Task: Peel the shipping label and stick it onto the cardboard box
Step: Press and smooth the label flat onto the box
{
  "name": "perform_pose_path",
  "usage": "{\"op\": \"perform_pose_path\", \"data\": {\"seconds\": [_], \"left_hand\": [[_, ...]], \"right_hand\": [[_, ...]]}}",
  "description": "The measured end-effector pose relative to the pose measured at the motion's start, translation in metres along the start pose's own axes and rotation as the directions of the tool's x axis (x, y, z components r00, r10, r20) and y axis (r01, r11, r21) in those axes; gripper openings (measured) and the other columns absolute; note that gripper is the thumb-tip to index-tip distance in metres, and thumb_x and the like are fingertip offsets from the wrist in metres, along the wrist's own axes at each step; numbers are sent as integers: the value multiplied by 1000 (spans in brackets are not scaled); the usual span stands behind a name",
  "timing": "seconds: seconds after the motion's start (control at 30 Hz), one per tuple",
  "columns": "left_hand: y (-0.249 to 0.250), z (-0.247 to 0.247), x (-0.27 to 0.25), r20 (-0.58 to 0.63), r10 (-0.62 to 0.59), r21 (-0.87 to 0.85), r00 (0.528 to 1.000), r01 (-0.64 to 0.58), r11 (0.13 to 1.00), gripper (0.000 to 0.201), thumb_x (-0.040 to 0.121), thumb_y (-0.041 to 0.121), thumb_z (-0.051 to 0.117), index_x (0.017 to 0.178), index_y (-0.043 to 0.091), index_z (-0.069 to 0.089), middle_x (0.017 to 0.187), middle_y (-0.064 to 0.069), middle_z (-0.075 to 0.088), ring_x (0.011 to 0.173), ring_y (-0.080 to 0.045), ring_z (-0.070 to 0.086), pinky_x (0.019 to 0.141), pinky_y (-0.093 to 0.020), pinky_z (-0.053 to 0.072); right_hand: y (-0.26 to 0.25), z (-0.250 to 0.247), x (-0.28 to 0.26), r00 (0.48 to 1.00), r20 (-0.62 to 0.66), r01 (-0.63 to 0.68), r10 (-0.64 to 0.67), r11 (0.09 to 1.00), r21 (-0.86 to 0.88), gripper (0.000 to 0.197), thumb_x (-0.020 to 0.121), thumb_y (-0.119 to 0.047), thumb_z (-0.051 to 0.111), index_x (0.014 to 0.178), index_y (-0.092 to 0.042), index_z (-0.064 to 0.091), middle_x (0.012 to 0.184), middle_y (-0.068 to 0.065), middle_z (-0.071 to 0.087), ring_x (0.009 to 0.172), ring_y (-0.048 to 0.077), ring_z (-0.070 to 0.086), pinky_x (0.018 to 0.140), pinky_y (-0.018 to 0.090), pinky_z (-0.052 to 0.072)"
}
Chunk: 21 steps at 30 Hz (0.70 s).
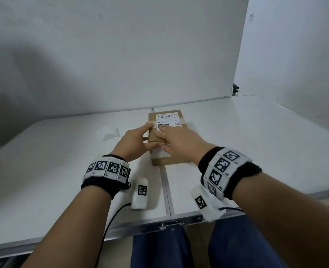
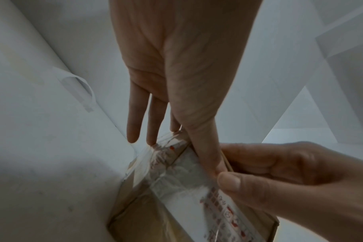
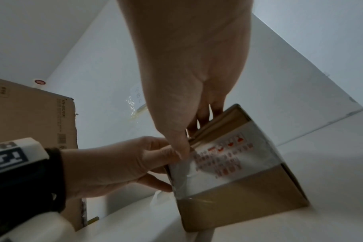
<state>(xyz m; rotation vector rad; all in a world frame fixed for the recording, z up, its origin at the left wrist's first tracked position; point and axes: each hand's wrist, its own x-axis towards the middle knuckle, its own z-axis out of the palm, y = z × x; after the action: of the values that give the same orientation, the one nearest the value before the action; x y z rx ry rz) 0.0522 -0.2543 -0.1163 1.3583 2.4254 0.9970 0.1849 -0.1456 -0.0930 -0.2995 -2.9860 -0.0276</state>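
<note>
So the cardboard box (image 1: pixel 167 136) is sitting on the white folding table (image 1: pixel 256 136) right over the centre seam, and the shipping label (image 1: pixel 167 118) is already on its top face, far end, barcode facing up. My right hand (image 1: pixel 179 141) lies flat on the box top with the fingers straight, fingertips touching the near edge of the label. My left hand (image 1: pixel 134 141) is on the left side of the box, fingers stretched out along that side and the thumb across the near part of the top, next to my right thumb. It's bracing the box more than gripping it.

From the right wrist view there's a white tape band with red print (image 3: pixel 224 160) wrapped round the box. A curled bit of backing paper (image 1: pixel 109 133) lies on the table just left of the box, apart from it. A bigger cardboard carton (image 3: pixel 31 117) stands off past my left wrist.
</note>
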Motion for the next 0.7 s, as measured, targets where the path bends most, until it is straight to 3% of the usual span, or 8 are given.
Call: {"op": "perform_pose_path", "data": {"seconds": [0.27, 0.47, 0.7], "left_hand": [[4, 1, -3, 1, -22, -17, 1000, 22, 1000, 79, 73, 44, 76, 141, 29, 40, 139, 7, 53, 116, -12, 60, 90, -21, 42], [4, 1, -3, -2, -34, -45, 999, 33, 998, 77, 73, 42, 77, 140, 32, 41, 135, 9, 56, 103, -2, 58, 86, -17, 38], [3, 1, -3, -9, -48, -18, 999, 48, 999, 79, 73, 45, 76, 142, 32, 39, 139, 9, 54, 118, -8, 59, 87, -17, 38]], "right_hand": [[-1, -3, -8, 995, 45, -86, 86, 996, -6, 40, 95, -25, 44, 135, -26, 46, 133, 5, 54, 117, 28, 55, 89, 40, 50], [-3, -1, -19, 993, -56, -113, 108, 989, -95, 32, 96, -31, 44, 124, -19, 54, 118, 3, 59, 109, 24, 59, 72, 33, 41], [-4, -8, -25, 980, -100, -184, 170, 972, -148, 27, 95, -22, 45, 118, -17, 59, 111, 7, 62, 101, 27, 61, 67, 32, 36]]}}
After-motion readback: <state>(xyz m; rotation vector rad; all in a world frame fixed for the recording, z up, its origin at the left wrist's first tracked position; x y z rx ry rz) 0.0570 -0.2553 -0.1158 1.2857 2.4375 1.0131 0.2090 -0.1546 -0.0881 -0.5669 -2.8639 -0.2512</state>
